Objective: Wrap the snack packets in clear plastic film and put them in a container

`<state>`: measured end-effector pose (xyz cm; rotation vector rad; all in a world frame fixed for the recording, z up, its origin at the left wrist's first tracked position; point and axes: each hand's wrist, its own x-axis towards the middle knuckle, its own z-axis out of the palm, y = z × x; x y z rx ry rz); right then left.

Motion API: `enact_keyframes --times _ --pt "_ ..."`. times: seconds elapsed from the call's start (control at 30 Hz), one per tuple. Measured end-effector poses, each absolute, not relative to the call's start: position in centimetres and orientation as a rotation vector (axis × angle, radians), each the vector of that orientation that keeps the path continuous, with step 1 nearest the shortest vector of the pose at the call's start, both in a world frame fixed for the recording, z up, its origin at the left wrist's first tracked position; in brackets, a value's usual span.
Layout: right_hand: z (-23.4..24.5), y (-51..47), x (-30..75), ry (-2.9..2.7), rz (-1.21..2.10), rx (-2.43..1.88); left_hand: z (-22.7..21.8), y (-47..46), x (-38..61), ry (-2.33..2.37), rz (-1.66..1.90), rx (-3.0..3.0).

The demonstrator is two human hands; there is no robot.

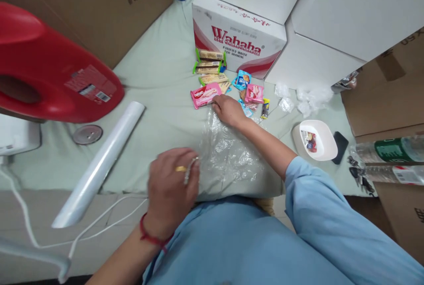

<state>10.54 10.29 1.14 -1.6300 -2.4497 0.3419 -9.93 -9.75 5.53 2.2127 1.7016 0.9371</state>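
My right hand [229, 110] reaches forward, its fingers closed on the near right edge of a pink Nabati wafer packet [202, 95]. Under that forearm a clear plastic film [232, 152] lies wrinkled on the cloth-covered table. My left hand [174, 183], a little blurred, is curled at the film's left side near the table's front edge. A small silvery bit shows by its thumb; I cannot make out what it is. Behind the pink packet lie beige snack bars [208, 67] with green ends. To the right are a blue packet [243, 79] and a smaller pink packet [254, 94].
A Wahaha carton [236, 37] stands behind the snacks. On the left are a red jug [56, 68], a film roll [102, 157] overhanging the front edge, and a round lid [87, 134]. A white bowl [324, 150], phone [340, 147], keys [361, 179] and bottles [391, 150] are at right.
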Motion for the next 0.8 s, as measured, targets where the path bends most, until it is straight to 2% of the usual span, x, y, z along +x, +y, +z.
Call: enact_keyframes --times 0.1,0.27,0.4,0.53,0.63,0.8 --pt "2.0 10.0 11.3 -2.407 0.329 -1.557 4.5 -6.2 -6.9 1.453 0.665 2.348" --pt "3.0 4.2 14.8 -2.154 0.138 -1.537 -0.5 -2.2 -4.7 1.525 0.454 2.351" --pt "0.6 -4.4 17.7 -2.331 0.247 -1.48 -2.6 -2.6 -5.8 1.572 0.433 2.34" --pt "-2.4 -9.7 21.4 -2.419 0.322 -1.619 -3.0 -2.9 -7.4 1.543 0.422 2.361" --pt "-2.5 -10.0 24.4 -2.302 0.361 -1.649 -3.1 -2.7 -8.0 1.515 0.416 2.366" --pt "0.9 -5.2 25.0 -2.274 0.385 -1.626 -3.1 -2.6 -7.8 1.525 0.378 2.363"
